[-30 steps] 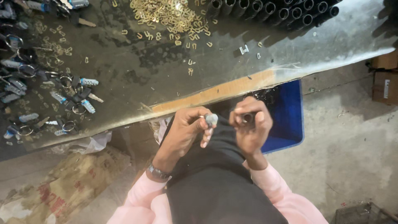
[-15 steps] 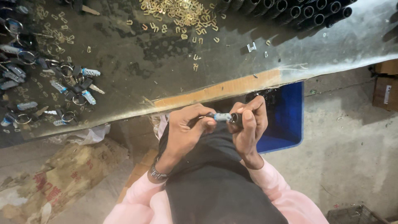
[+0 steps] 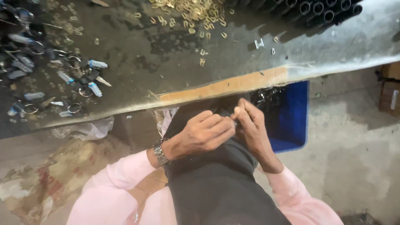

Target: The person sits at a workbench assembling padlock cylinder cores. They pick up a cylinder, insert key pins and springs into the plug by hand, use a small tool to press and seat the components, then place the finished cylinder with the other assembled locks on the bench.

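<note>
We held our left hand and right hand pressed together over our lap, fingers curled around something small we could not make out, just below the edge of the desk and beside the blue bin.

Two cardboard boxes are sitting on the concrete floor at the right edge of the frame, one stacked on the other, both brown and cut off by the frame. The lower box is carrying a narrow white label on its visible face, standing upright. No signs or screens are showing.
</note>
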{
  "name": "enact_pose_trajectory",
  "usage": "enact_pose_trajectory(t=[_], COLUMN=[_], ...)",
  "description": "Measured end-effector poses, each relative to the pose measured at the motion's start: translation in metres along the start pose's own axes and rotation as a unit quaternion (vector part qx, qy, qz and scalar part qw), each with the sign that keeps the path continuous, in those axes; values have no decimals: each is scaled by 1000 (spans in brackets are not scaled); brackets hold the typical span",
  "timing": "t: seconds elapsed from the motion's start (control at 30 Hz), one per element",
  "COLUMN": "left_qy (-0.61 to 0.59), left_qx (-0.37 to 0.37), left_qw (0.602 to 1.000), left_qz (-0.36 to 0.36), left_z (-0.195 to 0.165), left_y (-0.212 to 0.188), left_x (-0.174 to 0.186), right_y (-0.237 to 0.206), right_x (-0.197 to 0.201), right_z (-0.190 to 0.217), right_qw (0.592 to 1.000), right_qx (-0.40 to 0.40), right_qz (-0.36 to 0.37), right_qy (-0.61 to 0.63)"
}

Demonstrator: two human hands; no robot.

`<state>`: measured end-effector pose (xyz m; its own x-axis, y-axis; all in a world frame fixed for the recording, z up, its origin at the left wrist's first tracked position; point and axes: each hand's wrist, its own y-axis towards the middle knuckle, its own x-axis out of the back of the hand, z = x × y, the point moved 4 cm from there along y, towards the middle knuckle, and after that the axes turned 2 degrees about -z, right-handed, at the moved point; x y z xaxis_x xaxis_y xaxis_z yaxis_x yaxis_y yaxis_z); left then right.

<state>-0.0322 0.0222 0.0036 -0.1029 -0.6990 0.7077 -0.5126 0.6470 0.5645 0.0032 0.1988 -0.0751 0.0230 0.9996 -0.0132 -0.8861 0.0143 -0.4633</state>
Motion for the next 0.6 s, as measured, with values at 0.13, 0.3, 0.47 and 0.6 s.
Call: enact_pose_trajectory(t=[0.13, 0.3, 0.47, 0.6], left_qy=[-46, 116, 357, 379], left_qx=[7, 293, 376, 330], left_qw=[998, 945, 855, 864], left_qz=[33, -85, -20, 29], left_z=[8, 63, 105, 123], left_y=[8, -38, -87, -87], left_x=[15, 115, 161, 143], right_y=[-11, -13, 0, -7], right_x=[44, 106, 104, 49], right_z=[-12, -4, 6, 29], right_qw=[982, 846, 866, 860], right_qx=[64, 194, 227, 308], right_qz=[-75, -194, -274, -165], right_qy=[-159, -457, -351, -372])
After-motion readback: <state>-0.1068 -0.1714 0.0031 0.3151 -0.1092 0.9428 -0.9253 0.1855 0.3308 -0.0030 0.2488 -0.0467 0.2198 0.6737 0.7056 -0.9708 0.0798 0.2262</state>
